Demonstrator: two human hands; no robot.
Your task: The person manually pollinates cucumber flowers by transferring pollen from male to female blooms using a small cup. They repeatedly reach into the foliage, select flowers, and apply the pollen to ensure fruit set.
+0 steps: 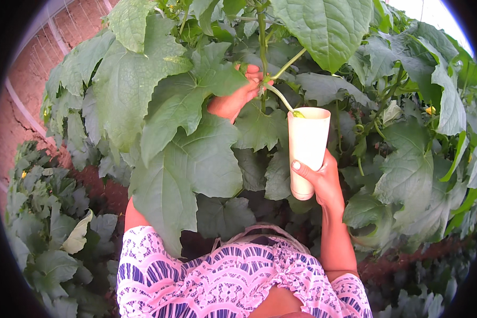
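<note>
My right hand point(322, 179) holds a tapered white cup point(308, 147) upright, its thumb across the front. A slender pale-green stalk or young fruit point(280, 96) slopes from a node on the upright vine stem point(262, 43) to the cup's mouth. Its greener tip point(298, 114) rests at the rim; the cup's inside is mostly hidden. My left hand point(238, 97) reaches up behind a broad lobed leaf point(198, 97), fingers curled beside the node. A small green bud or leaf tip point(243, 69) shows at those fingers. Leaves hide the left wrist, and its exact grip is unclear.
Dense vine foliage point(405, 171) crowds the right side, with a yellow flower point(430, 110) in it. One large leaf point(328, 30) overhangs the cup. Low plants point(55, 254) grow at lower left. Beyond them rises a cracked earthen wall point(28, 95) with pale strings.
</note>
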